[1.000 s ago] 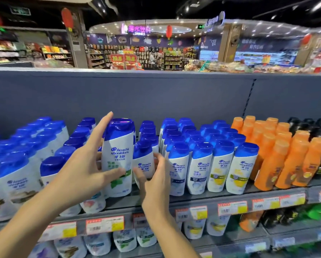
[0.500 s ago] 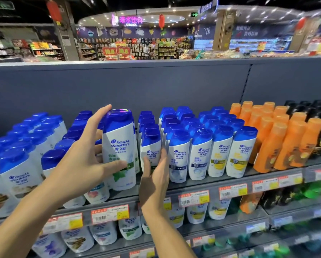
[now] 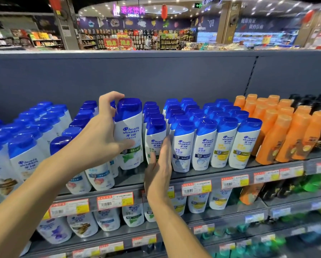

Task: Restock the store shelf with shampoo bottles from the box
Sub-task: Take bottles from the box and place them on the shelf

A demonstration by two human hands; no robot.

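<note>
A: Where was the shampoo bottle [image 3: 128, 135]?
B: On the top shelf [image 3: 202, 175], upright, gripped by the left hand [image 3: 100, 138].
A: And the right hand [image 3: 160, 165]?
B: Flat, fingers straight, touching the smaller bottle [image 3: 155, 140] beside it.

The left hand [image 3: 102, 135] is reaching up from a bare forearm, its fingers and thumb curling in a grip. The right hand [image 3: 160, 164] is standing edge-on, fingers straight and together.
</note>
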